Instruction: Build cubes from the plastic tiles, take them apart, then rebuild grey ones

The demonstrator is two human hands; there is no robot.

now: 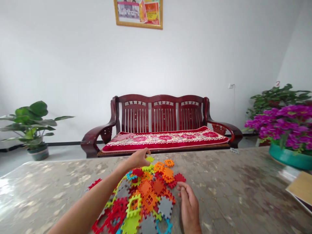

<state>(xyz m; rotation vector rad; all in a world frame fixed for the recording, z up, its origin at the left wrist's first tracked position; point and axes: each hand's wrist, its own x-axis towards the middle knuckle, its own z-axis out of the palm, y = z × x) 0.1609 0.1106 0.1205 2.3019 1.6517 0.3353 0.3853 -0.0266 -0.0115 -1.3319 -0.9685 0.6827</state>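
A heap of flat plastic interlocking tiles (143,198) in red, orange, grey, lime and blue lies on the marbled table (231,191) in front of me. My left hand (137,158) reaches over the far side of the heap, fingers pinched on a lime-green tile (150,159). At the heap's right edge rests my right hand (188,204), with curled fingertips touching a red tile (179,178); whether it grips the tile is unclear.
A dark red wooden bench (161,126) with a red patterned cushion stands behind the table. A purple flower plant in a teal pot (289,156) and a book (301,187) sit at the table's right. A leafy potted plant (34,130) stands on the floor at left.
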